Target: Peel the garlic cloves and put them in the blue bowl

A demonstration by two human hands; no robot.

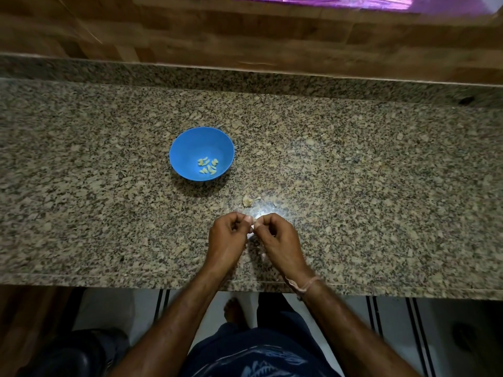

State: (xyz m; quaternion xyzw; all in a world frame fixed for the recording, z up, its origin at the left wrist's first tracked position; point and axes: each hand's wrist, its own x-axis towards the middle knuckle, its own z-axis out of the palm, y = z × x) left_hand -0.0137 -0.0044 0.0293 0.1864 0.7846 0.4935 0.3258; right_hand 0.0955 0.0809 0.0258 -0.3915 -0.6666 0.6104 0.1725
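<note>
Blue bowl (190, 148) sits mid-counter (381, 186), clear of all edges, peeled cloves (208, 165) inside. Near the front edge, left hand (227, 238) and right hand (280, 239) together pinch one garlic clove (252, 227). Garlic scrap (247, 200) lies just beyond. Rightward, open granite.

Home kitchen, this — speckled granite counter (353, 172), wood-look wall (245, 36) behind, tiled floor (392, 317) below, peeled garlic (208, 165) in a blue bowl (190, 142).

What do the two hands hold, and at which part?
A small pale garlic clove, pinched between the fingertips of the left hand and the right hand; which end each holds cannot be told.
</note>
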